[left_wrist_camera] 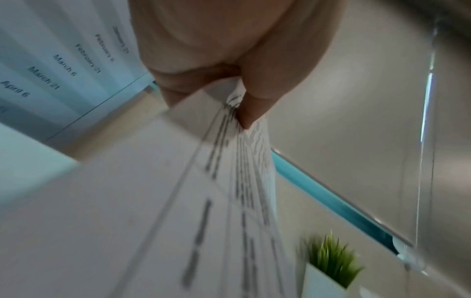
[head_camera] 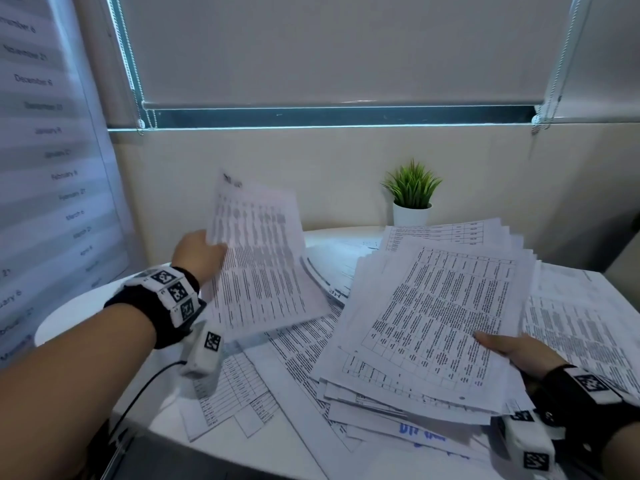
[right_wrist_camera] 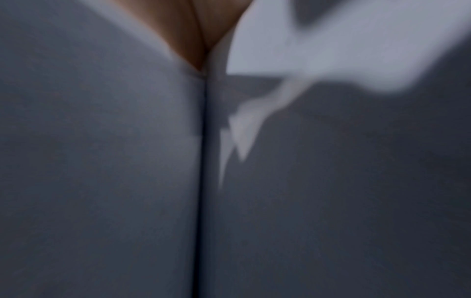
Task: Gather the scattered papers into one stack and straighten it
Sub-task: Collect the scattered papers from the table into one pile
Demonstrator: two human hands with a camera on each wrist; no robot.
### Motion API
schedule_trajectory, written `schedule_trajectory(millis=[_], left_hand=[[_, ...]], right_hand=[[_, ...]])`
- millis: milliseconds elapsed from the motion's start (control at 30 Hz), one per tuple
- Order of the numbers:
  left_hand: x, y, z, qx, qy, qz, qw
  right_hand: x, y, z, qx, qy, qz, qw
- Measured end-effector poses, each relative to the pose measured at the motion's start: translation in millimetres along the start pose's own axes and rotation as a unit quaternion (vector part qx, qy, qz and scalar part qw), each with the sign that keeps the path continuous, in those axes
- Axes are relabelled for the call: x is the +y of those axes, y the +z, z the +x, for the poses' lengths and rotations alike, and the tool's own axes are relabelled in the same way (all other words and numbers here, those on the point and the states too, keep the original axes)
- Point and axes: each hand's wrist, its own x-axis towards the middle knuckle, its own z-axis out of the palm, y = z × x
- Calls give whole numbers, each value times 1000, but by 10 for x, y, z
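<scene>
left hand [head_camera: 199,252] pinching printed sheet [head_camera: 258,258] | right hand [head_camera: 516,355] gripping fanned stack [head_camera: 433,323] | wall chart [left_wrist_camera: 63,66] reading "March 6", "April 6"

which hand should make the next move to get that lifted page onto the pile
Left. The left hand already pinches the lifted sheet above the table, while the right hand is busy gripping the fanned stack, so it should probably just steady it.

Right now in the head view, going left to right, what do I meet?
Wall calendar → left hand → lifted sheet → potted plant → fanned stack → right hand.
</scene>
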Motion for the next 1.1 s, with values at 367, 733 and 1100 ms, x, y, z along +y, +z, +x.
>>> schedule_trajectory(millis=[367,733,1100], left_hand=[[913,-219,32,36,93,-224,969],[942,1307,-747,-292,-44,-201,934],[844,1744,-812,-307,-28,-107,945]], right_hand=[[-58,18,-67,11,-40,-2,999],[31,1,47,10,-21,-19,1000],[101,-57,129,14,-7,52,999]])
